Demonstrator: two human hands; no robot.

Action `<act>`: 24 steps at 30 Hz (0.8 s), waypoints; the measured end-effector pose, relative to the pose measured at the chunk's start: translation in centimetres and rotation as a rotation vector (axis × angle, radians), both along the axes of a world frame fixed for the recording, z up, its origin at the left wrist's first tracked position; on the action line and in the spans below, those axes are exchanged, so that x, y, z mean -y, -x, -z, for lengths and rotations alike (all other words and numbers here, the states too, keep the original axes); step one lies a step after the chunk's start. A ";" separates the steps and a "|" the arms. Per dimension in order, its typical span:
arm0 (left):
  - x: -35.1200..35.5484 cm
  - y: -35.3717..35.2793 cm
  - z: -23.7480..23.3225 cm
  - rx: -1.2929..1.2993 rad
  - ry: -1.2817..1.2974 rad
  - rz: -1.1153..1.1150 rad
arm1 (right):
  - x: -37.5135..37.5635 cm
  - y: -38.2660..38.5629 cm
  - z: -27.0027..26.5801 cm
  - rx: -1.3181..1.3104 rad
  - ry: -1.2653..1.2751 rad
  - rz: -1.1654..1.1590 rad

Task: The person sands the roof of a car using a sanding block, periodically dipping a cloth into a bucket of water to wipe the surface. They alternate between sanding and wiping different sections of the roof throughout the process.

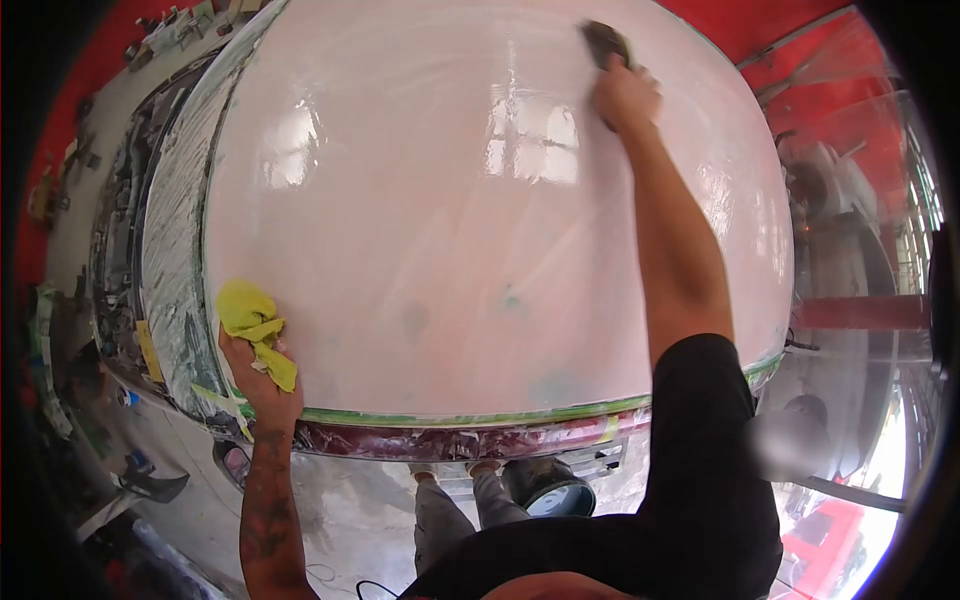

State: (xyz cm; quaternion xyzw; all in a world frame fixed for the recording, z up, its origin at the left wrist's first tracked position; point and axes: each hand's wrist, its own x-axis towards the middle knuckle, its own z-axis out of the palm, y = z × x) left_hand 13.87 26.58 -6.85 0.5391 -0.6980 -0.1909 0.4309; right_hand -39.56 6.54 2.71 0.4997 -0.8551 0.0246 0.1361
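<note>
A wet, glossy car roof panel [430,240] in pale pinkish white fills the middle of the head view. At its near left corner, my left hand [262,372] is closed around a crumpled yellow-green cloth [248,312]. Far out on the right side of the panel, my right hand [628,95] grips a dark block [606,42], which looks like a sanding block. The block lies against the wet surface, and motion blurs it slightly. My fingers hide part of it.
Green masking tape [460,415] runs along the panel's near edge, above a dark red strip [480,437]. On the left lies the windshield [180,230], streaked white. A dark bucket [524,480] of liquid stands by my feet. Car parts [150,485] lie on the floor at left.
</note>
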 end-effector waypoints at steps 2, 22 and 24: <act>0.0 -0.1 -0.3 0.042 0.003 0.015 | 2.5 -11.9 1.4 -0.005 0.064 -0.329; 0.0 0.2 -0.8 0.242 0.135 -0.077 | -7.7 -12.4 1.1 -0.016 0.038 -0.348; 0.2 -0.1 -0.4 0.277 0.169 -0.087 | -11.2 -23.3 2.7 0.087 0.063 -0.679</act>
